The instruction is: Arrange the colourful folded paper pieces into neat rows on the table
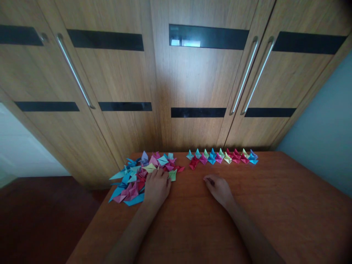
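My left hand (156, 185) rests at the right side of a heap of folded paper cranes (131, 190) in blue, pink, purple and red. Its fingers curl down among the pieces, and the fingertips are hidden. A pale yellow folded piece (150, 168) lies just beyond the knuckles, and a green one (172, 175) is beside the fingers. Farther right, my right hand (219, 189) is loosely closed over the table with nothing visible in it. Beyond it stand two rows of small origami pieces (211, 158) in several colours; a dark red one (194, 162) is at the front row's left end.
The brown wooden table (187, 227) reaches back to a wooden wardrobe (192, 80) with dark strips and long metal handles (244, 75). A pale wall (324, 121) is at the right. Dark red floor (49, 216) shows past the table's left edge.
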Motion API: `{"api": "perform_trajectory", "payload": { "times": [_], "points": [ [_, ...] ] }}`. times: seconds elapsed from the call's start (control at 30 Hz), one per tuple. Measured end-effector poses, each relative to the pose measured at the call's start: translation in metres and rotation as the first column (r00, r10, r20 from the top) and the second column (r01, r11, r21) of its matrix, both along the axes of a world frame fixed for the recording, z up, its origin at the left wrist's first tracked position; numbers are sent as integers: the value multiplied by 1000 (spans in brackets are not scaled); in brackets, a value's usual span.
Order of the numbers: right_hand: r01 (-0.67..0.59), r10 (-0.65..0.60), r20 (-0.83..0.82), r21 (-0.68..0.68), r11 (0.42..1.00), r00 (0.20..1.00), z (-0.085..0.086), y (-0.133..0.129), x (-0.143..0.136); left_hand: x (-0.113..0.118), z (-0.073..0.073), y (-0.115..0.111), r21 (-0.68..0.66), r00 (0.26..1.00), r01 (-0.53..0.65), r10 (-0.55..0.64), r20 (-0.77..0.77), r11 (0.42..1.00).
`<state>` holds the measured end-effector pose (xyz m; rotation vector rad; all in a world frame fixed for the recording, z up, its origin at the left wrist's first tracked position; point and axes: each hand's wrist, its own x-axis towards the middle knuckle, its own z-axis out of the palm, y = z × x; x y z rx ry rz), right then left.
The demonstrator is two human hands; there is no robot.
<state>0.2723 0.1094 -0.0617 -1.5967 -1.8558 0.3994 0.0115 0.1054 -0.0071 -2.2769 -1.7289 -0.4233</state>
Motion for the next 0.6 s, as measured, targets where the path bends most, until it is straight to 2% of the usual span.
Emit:
{"api": "perform_trajectory", "payload": {
  "times": [0.17, 0.3, 0.4, 0.47, 0.6],
  "points": [
    [-13, 13, -73, 1, 1000, 997, -2, 1, 0, -11, 2, -4, 79, 981, 81, -94, 167, 994],
    [-125, 111, -289, -30, 992, 951, 5, -6, -10, -17, -1, -8, 89, 895, 184, -204, 397, 979],
    [-277, 198, -522, -76, 958, 830, 14, -14, -23, -7, -4, -13, 20, 840, 247, -225, 493, 969],
    [-326, 210, -617, -81, 942, 759, 19, -19, -30, 4, -5, -18, -36, 819, 301, -238, 522, 953],
    [-355, 228, -649, -69, 932, 725, 22, -21, -36, 23, -9, -26, -81, 768, 392, -277, 577, 916]
  ]
}}
